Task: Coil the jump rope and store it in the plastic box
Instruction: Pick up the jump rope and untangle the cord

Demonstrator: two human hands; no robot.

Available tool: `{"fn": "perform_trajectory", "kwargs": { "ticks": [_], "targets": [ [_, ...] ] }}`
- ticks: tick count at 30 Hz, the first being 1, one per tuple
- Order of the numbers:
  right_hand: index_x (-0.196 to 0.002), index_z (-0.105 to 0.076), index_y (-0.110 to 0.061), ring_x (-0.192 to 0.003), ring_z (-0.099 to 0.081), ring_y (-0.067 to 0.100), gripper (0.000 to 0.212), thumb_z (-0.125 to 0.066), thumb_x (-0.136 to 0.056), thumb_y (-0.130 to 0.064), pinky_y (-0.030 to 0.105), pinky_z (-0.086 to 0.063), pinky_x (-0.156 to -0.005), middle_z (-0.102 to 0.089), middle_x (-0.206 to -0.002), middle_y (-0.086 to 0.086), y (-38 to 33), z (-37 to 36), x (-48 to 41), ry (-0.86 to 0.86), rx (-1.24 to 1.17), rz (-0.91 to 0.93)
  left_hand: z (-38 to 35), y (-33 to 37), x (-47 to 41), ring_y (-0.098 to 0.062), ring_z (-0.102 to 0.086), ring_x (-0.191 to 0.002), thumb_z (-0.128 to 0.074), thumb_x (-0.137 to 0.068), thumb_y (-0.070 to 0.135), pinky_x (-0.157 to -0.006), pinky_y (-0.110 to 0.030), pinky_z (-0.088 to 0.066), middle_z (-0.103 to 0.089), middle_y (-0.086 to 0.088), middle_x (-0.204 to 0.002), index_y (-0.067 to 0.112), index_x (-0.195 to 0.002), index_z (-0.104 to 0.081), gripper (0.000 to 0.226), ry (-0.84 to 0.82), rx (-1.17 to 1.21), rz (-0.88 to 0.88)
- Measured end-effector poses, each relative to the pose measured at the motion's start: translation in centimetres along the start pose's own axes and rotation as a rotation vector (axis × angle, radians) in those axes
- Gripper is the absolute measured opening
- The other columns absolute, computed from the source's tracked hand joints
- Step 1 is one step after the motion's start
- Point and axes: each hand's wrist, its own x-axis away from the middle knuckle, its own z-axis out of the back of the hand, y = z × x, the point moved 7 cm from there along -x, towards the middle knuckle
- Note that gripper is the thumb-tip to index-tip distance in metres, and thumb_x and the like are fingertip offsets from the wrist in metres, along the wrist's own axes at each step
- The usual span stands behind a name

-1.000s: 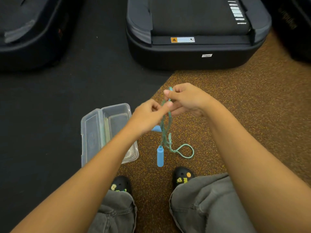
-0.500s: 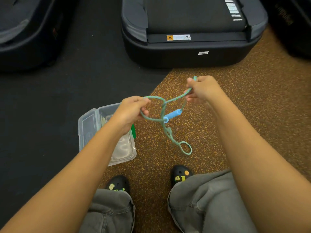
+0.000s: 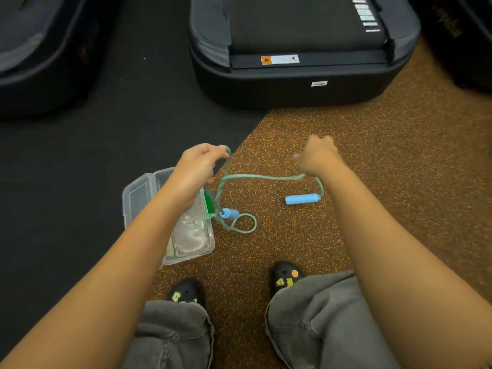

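A teal jump rope (image 3: 263,177) stretches between my two hands above the floor. My left hand (image 3: 198,166) pinches a bend of it near the top, and strands hang down from there to a small loop (image 3: 243,223) and one blue handle (image 3: 228,213). My right hand (image 3: 318,155) is closed on the rope's other part, with the second blue handle (image 3: 303,199) dangling just below it. The clear plastic box (image 3: 186,235) lies open on the floor under my left forearm, its lid (image 3: 137,198) flipped to the left and a green item at its right wall.
A black treadmill base (image 3: 292,86) stands straight ahead, with other dark machines at far left and far right. The floor is black mat on the left and brown speckled rubber on the right. My knees in grey trousers and black clogs (image 3: 286,278) fill the bottom.
My hands have moved apart sideways, pulling the rope out between them. One blue handle has swung over under my right hand, and the other now hangs by the box.
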Motion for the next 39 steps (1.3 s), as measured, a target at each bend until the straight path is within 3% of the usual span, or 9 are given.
{"fn": "perform_trajectory", "kwargs": {
  "ticks": [5, 10, 15, 22, 27, 29, 32, 36, 39],
  "targets": [
    [-0.140, -0.038, -0.020, -0.132, -0.039, 0.027, 0.059, -0.060, -0.087, -0.033, 0.037, -0.033, -0.108, -0.040, -0.144, 0.011, -6.9, -3.1, 4.6, -0.248, -0.044, 0.573, -2.1, 0.3, 0.8, -0.010, -0.031, -0.049, -0.051, -0.090, 0.029, -0.052, -0.028, -0.028, -0.037, 0.012, -0.048, 0.023, -0.073, -0.065, 0.023, -0.147, -0.069, -0.061],
    [-0.118, -0.060, -0.011, -0.106, -0.060, 0.026, 0.036, -0.056, -0.090, -0.033, 0.031, -0.046, -0.086, -0.063, -0.118, 0.009, -6.6, -6.2, 4.4, -0.392, 0.023, 0.525, -1.5, 2.2, 1.1, -0.006, -0.027, -0.046, -0.048, -0.093, 0.024, -0.051, -0.023, -0.027, -0.031, 0.013, -0.045, 0.018, -0.074, -0.064, 0.025, -0.190, 0.187, -0.127],
    [-0.086, -0.068, -0.010, -0.079, -0.054, 0.020, 0.025, -0.049, -0.094, -0.025, 0.023, -0.037, -0.053, -0.069, -0.086, 0.008, -5.3, -8.1, 3.4, -0.421, 0.127, 0.476, 1.3, 3.4, 0.4, -0.004, -0.027, -0.042, -0.044, -0.094, 0.022, -0.047, -0.018, -0.027, -0.031, 0.012, -0.045, 0.017, -0.070, -0.062, 0.030, -0.092, 0.505, -0.150],
    [-0.122, -0.056, 0.003, -0.105, -0.059, 0.028, 0.036, -0.056, -0.087, -0.004, 0.035, -0.049, -0.085, -0.061, -0.119, 0.014, 0.6, -10.8, 1.4, -0.544, 0.689, 0.250, 5.9, 4.0, -0.2, -0.006, -0.021, -0.041, -0.042, -0.094, 0.024, -0.047, -0.018, -0.018, -0.028, 0.010, -0.043, 0.018, -0.070, -0.055, 0.028, 0.071, 0.698, -0.196],
    [-0.138, -0.037, -0.002, -0.129, -0.042, 0.031, 0.045, -0.043, -0.097, -0.019, 0.037, -0.038, -0.105, -0.041, -0.143, 0.012, 4.3, -12.1, 2.3, -0.768, 0.855, 0.056, 5.5, 4.1, -0.2, -0.006, -0.022, -0.042, -0.041, -0.094, 0.025, -0.046, -0.018, -0.018, -0.029, 0.010, -0.044, 0.018, -0.070, -0.056, 0.029, 0.039, 0.635, -0.187],
    [-0.139, -0.037, -0.005, -0.131, -0.042, 0.030, 0.055, -0.053, -0.092, -0.030, 0.039, -0.038, -0.107, -0.041, -0.144, 0.009, 2.0, -11.5, 2.0, -0.682, 0.770, 0.172, 4.1, 4.1, 0.0, -0.005, -0.023, -0.042, -0.042, -0.094, 0.024, -0.046, -0.018, -0.018, -0.030, 0.010, -0.043, 0.017, -0.070, -0.058, 0.029, -0.012, 0.544, -0.177],
    [-0.149, -0.015, -0.014, -0.143, -0.021, 0.029, 0.086, -0.064, -0.082, -0.040, 0.043, -0.023, -0.116, -0.020, -0.156, 0.008, -3.8, -8.5, 2.3, -0.472, 0.151, 0.407, 2.2, 4.1, 0.4, -0.004, -0.025, -0.042, -0.042, -0.094, 0.022, -0.045, -0.018, -0.020, -0.031, 0.011, -0.044, 0.016, -0.072, -0.059, 0.028, -0.097, 0.430, -0.177],
    [-0.134, -0.046, -0.016, -0.125, -0.047, 0.014, 0.042, -0.048, -0.094, -0.030, 0.028, -0.036, -0.104, -0.051, -0.137, 0.005, -9.2, -3.5, 5.3, -0.310, -0.349, 0.727, 0.6, 4.3, 1.0, -0.005, -0.029, -0.046, -0.043, -0.094, 0.024, -0.048, -0.018, -0.027, -0.034, 0.011, -0.048, 0.016, -0.075, -0.060, 0.027, -0.213, 0.343, -0.194],
    [-0.098, -0.064, -0.009, -0.076, -0.062, 0.003, 0.028, -0.040, -0.098, -0.024, 0.021, -0.048, -0.076, -0.065, -0.082, 0.002, -9.4, -1.7, 6.1, -0.264, -0.478, 0.761, 0.3, 4.5, 1.3, -0.008, -0.037, -0.052, -0.040, -0.093, 0.021, -0.054, -0.019, -0.034, -0.040, 0.008, -0.053, 0.015, -0.076, -0.060, 0.027, -0.272, 0.333, -0.188]
  ]
}}
